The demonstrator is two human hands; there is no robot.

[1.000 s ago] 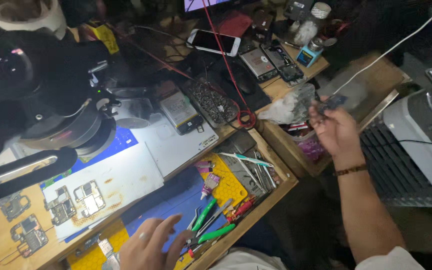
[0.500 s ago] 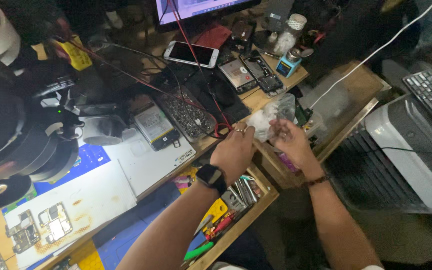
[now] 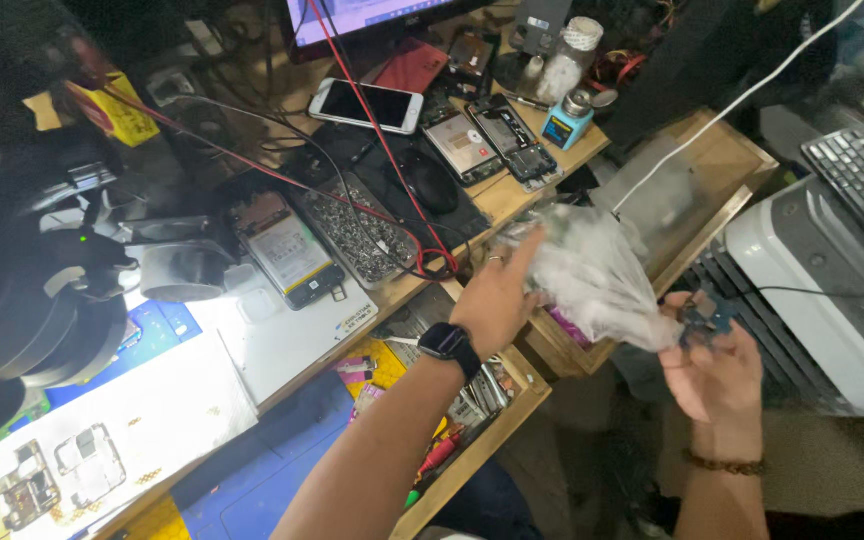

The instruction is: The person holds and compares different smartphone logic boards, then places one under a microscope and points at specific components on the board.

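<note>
Crumpled clear plastic bag (image 3: 597,275) is gripped by left hand (image 3: 497,300), contents blurred | long axis far-left to near-right | right hand (image 3: 717,365) half-curled around its neck with small blue circuit board (image 3: 704,318)

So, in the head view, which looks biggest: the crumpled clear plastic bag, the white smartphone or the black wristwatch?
1. Crumpled clear plastic bag, held by both hands.
2. White smartphone, though it lies farther from the camera.
3. Black wristwatch.
</note>
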